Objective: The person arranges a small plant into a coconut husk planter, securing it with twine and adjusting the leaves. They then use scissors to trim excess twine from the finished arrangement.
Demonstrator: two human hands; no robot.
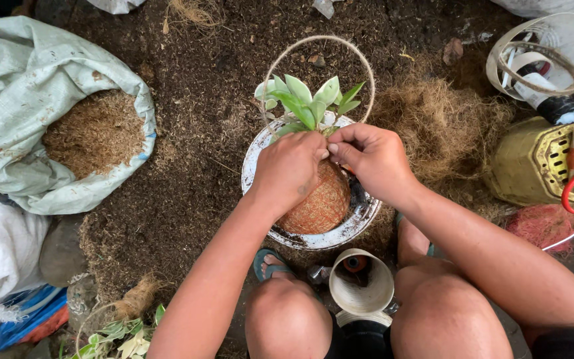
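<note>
A round ball (323, 199) wrapped in orange netting sits upright in a chipped white dish (353, 223) on the soil. A small plant (310, 103) with pale green leaves stands out of its top. A thin cord loop (318, 43) arches above the leaves.

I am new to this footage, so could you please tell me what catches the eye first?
At centre, the left hand and right hand meet on a net-wrapped fibre ball topped by a green plant, over a white dish. At left, an open sack shows brown fibre.
</note>
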